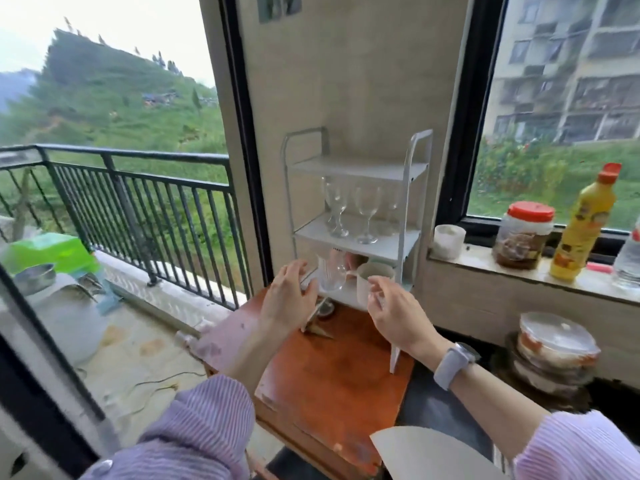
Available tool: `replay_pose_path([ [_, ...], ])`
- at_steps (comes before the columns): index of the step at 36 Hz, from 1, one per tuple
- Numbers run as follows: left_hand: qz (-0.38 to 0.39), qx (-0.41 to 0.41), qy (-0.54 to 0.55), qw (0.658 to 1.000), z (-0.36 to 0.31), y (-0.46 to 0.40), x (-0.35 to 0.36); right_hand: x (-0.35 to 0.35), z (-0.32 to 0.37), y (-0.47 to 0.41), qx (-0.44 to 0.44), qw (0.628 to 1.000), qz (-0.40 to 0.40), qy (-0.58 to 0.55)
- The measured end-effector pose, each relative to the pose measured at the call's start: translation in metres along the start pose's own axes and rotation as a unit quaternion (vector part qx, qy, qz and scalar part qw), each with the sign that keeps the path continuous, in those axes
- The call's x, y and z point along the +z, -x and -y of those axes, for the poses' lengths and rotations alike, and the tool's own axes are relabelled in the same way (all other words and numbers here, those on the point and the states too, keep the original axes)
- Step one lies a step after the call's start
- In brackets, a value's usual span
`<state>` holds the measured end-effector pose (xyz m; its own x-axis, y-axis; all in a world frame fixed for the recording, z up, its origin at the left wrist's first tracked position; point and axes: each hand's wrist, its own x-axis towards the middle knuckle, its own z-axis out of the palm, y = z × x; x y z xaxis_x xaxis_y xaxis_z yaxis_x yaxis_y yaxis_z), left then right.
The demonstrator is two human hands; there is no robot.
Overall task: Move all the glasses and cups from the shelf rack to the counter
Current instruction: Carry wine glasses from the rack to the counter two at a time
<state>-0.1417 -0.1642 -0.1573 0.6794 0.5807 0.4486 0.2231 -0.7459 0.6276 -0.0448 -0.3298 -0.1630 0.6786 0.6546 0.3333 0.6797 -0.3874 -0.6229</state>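
A white three-tier shelf rack (408,174) stands on a reddish wooden table (332,372). Several clear wine glasses (367,213) stand on its middle shelf. On the bottom shelf are a clear tumbler (330,275) and a white mug (372,282). My left hand (287,299) reaches toward the tumbler with fingers loosely spread, close to it but holding nothing. My right hand (391,310) hovers in front of the mug with relaxed, curved fingers and nothing in it.
The window sill counter (519,275) at right holds a white cup (449,241), a red-lidded jar (523,235), a yellow bottle (585,223) and a clear bottle (628,258). Stacked lidded bowls (554,351) sit below. A balcony railing (138,188) is at left.
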Motion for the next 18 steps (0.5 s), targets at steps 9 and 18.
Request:
replay_pose_path([
  [9,0.079,0.027,0.113,0.990,0.054,-0.134,0.060,0.036,-0.014,-0.113,0.097,0.991,-0.084,-0.042],
  [18,0.100,0.049,0.141,0.984,0.067,-0.224,0.114,0.052,-0.040,-0.191,0.138,0.980,-0.142,0.015],
])
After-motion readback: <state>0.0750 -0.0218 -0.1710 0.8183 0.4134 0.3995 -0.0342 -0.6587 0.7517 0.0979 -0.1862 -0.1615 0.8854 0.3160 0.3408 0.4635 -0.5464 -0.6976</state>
